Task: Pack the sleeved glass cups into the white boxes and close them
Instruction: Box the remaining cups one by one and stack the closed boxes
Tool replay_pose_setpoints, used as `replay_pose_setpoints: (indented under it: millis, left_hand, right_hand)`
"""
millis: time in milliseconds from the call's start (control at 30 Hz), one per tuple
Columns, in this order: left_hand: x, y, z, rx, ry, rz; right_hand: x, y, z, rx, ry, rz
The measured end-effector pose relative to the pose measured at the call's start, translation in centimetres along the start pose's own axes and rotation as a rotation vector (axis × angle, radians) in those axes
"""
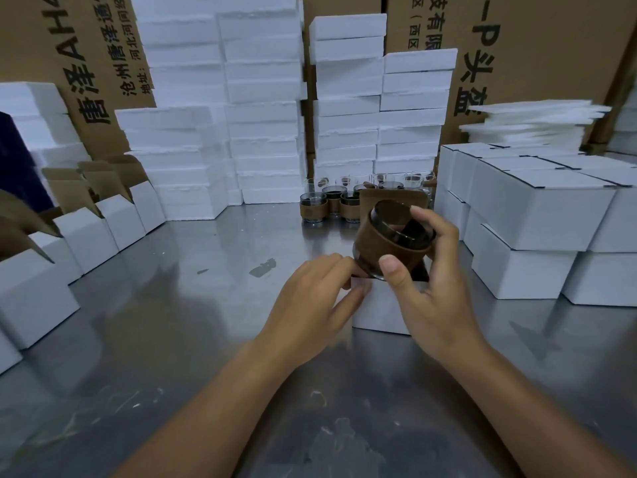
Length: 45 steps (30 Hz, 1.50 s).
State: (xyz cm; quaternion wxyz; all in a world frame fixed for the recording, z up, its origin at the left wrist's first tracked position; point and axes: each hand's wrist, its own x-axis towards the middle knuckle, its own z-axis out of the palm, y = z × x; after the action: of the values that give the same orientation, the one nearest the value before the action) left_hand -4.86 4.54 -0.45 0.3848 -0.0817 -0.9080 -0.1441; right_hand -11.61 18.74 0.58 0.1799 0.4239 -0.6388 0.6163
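head view: we are holding 1 sleeved glass cup (389,236) tilted just above an open white box (379,312).
our right hand (431,294) is gripping the cup's brown sleeve between thumb and fingers, over the box on the steel table (172,322). our left hand (310,298) is curling its fingers round the box's left rim. more sleeved cups (331,201) are standing behind, and closed boxes (537,215) are sitting stacked at the right.
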Motion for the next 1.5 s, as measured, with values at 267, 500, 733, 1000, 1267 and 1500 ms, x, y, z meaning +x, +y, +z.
replay_pose_setpoints:
  millis: [267,500,733,1000,1267,1500]
  left_hand:
    - [-0.1,-0.2,0.2,-0.049,0.024,0.014]
    - [-0.1,0.1,0.1,-0.077,0.064,0.033]
    - [-0.1,0.0,0.0,-0.085,0.058,0.006]
    - [-0.1,-0.3,0.2,-0.086,0.041,-0.026]
    - [0.0,-0.2,0.1,-0.068,0.045,-0.025]
    - [0.1,-0.1,-0.4,-0.261,0.046,-0.161]
  right_hand:
    - [0.2,0.0,-0.1,0.055,0.042,0.035]
    - [0.0,0.5,-0.2,-0.198,0.005,-0.067]
    - [0.2,1.1,-0.7,-0.28,-0.09,-0.029]
    - [0.2,0.9,-0.8,-0.268,-0.218,0.005]
    - [0.1,1.6,-1.0,-0.431,-0.278,-0.042]
    - [0.5,1.1,-0.4,-0.077,0.115,0.079]
